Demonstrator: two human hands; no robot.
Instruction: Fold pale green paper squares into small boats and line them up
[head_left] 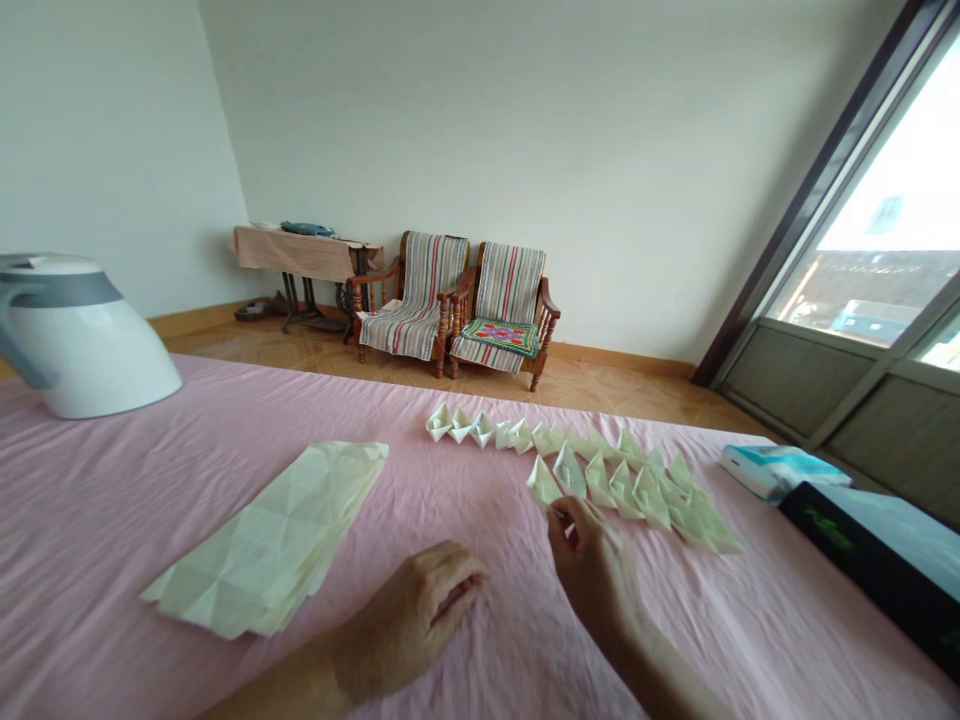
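Note:
Two rows of folded pale-green paper pieces, pointed like small boats, stand on the pink cloth (pixel 480 640). At the left end of the front row, my right hand (pixel 596 560) has thumb and forefinger closed at the lower tip of one folded paper piece (pixel 543 482). More folded pieces (pixel 600 478) stand close beside it, and the back row (pixel 481 428) stretches further left. My left hand (pixel 420 610) rests on the cloth with curled fingers, holding nothing visible. To its left lies a stack of creased paper sheets (pixel 277 530).
A white and grey kettle (pixel 105 340) stands at the far left. At the right are a blue and white tissue packet (pixel 780 468) and a black box (pixel 862 560). Beyond the cloth's far edge are two wooden armchairs (pixel 506 290) and a covered sewing table (pixel 300 252).

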